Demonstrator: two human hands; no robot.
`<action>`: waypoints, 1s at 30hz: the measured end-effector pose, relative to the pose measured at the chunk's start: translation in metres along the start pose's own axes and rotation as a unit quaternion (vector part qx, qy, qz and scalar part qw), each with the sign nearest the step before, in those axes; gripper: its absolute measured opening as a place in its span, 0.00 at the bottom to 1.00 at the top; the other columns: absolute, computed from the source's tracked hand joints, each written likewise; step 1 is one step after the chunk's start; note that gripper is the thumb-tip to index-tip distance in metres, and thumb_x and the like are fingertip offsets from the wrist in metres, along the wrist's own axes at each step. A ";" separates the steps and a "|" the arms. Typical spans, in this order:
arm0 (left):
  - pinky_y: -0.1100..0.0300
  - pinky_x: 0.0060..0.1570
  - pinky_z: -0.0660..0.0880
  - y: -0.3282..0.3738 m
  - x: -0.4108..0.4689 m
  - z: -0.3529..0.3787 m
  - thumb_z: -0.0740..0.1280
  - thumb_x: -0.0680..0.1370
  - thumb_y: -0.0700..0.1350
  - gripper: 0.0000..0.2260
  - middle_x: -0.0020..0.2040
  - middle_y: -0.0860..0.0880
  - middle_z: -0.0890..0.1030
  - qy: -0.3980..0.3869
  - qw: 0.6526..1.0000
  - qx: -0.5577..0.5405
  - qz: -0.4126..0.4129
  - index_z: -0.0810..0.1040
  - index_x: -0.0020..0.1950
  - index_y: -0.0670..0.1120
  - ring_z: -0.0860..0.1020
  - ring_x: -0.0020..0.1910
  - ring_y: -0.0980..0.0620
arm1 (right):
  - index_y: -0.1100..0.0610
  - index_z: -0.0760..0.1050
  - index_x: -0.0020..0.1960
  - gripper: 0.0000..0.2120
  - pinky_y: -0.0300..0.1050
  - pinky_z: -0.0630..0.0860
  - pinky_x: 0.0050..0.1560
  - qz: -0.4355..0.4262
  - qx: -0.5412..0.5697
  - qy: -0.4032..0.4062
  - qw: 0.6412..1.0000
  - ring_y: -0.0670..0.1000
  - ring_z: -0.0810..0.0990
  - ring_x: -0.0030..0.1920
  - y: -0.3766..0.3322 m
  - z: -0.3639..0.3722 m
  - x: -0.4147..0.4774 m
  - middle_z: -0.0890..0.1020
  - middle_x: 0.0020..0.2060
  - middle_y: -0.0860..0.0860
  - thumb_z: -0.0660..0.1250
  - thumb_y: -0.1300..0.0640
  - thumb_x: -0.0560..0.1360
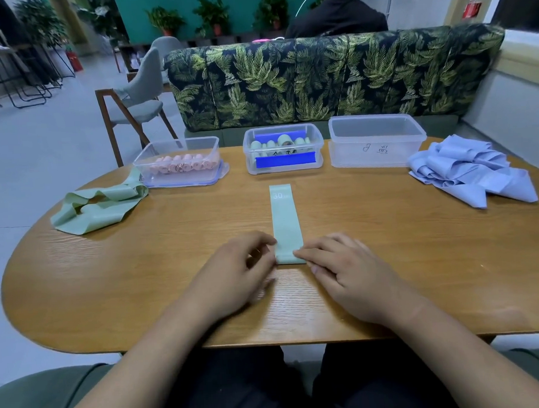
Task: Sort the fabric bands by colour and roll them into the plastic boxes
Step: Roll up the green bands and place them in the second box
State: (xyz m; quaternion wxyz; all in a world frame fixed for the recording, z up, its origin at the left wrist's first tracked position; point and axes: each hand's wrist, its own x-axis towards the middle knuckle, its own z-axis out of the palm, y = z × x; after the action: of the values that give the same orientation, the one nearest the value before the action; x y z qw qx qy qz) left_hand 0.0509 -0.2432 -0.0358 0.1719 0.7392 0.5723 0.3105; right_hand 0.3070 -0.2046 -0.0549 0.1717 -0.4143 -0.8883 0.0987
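3 clear plastic boxes in a row along the far edge of an oval wooden table (391,259), backed by a leaf-print sofa (317,78). Beyond it, a grey chair (141,95), potted plants (212,16) and a seated person (335,17) in black, back to the camera.

Pink rolls (182,165) packed side by side in the left box (178,179). Pale green rolls (284,139) standing upright in the middle box (248,148), with a bright blue strip (286,160) across its front. Handwriting (375,148) on the front of the right box (374,128), too loose to read; more on the middle box, equally unreadable.

Loose green bands (98,205) heaped at the table's left end, just beside the left box. Loose blue bands (468,172) heaped at the right end, near the right box.

1 green band (284,215) lying flat at the table's centre, running lengthwise away from the wearer, with "30" printed near its far end. Curled fingers of the left hand (238,278) pinching the near left corner. Fingers of the right hand (354,277) almost straight, pressing on the near end without closing around it.
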 end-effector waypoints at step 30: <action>0.55 0.59 0.72 -0.007 0.035 0.006 0.68 0.80 0.37 0.08 0.52 0.56 0.79 0.009 0.985 0.013 0.174 0.81 0.54 0.50 0.76 0.56 0.52 | 0.39 0.70 0.77 0.21 0.48 0.66 0.67 -0.010 -0.078 -0.036 0.996 0.43 0.66 0.70 0.004 -0.009 0.030 0.71 0.70 0.35 0.52 0.41 0.86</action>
State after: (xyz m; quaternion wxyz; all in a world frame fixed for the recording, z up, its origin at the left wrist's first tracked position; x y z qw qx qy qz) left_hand 0.0550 -0.2068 -0.0359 0.1004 0.8271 0.4402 0.3349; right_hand 0.2956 -0.1784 -0.0410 0.1075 -0.4138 -0.9030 0.0424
